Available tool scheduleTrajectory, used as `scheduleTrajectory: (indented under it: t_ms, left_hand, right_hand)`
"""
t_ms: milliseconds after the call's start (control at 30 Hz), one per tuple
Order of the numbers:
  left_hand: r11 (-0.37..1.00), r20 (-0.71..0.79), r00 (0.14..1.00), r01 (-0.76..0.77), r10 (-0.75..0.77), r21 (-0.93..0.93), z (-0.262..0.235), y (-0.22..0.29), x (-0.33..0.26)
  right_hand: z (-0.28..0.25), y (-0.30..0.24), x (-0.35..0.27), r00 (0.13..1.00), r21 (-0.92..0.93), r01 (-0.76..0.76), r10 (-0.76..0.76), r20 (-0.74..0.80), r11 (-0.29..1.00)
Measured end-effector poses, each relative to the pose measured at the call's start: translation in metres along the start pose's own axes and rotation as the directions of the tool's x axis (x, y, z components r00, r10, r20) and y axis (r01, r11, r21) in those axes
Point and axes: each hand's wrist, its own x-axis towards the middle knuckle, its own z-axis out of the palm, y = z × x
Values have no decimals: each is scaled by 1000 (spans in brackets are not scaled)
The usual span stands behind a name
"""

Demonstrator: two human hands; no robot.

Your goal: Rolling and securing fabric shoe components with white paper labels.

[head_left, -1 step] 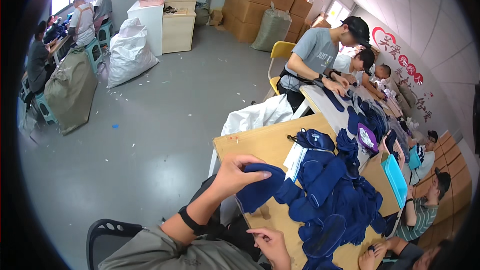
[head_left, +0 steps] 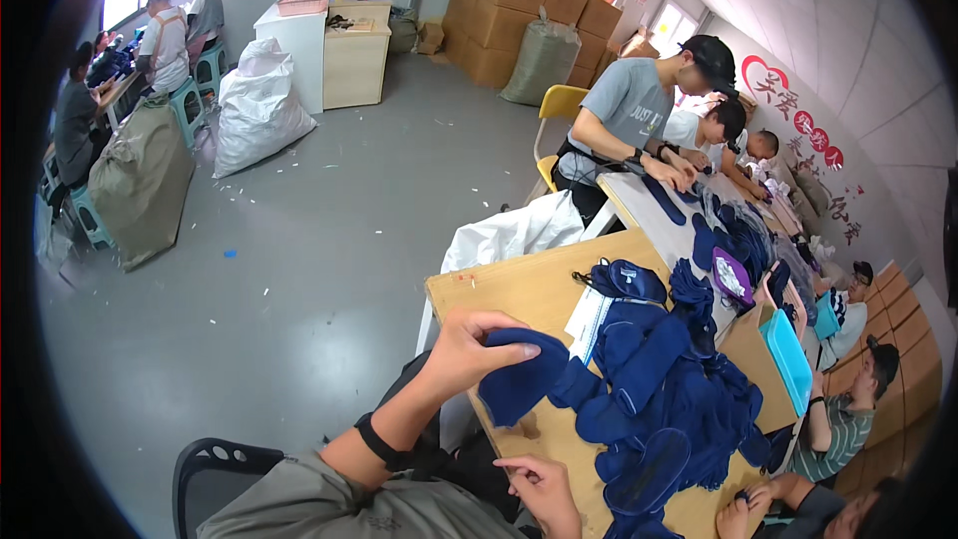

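Note:
My left hand (head_left: 467, 351) pinches a navy blue cloth piece (head_left: 521, 384) between thumb and fingers, above the near left edge of the wooden table (head_left: 499, 284). The piece is rounded at one end, like the toe of a sock. My right hand (head_left: 544, 491) hovers low by the table's near edge, index finger stretched out and the others loosely curled, with nothing visible in it. Right of both hands lies a heap of similar navy pieces (head_left: 689, 409), some long, some flat ovals. A navy pouch-like item (head_left: 637, 279) with a cord sits at its far side.
A cardboard box (head_left: 748, 354) and a turquoise basket (head_left: 788, 364) stand right of the heap. A worker in a grey shirt (head_left: 627, 105) handles navy pieces across the table. At the lower right are another person's hands (head_left: 743, 511). A white sack (head_left: 519, 230) lies beyond the table.
The lower end of the cloth piece in my left hand has swung slightly to the right. My hands have hardly moved.

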Motion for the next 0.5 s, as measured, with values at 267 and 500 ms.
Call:
scheduleTrajectory:
  t_ms: [267, 500]
  left_hand:
    - [977, 249, 956, -111, 155, -180, -7, 26, -32]
    - [996, 186, 978, -91, 92, -10, -7, 38, -55]
  right_hand:
    - [-34, -23, -12, 941, 97, 246, -214, -261, 964]
    - [-31, -66, -11, 836, 11, 521, -507, -209, 854]
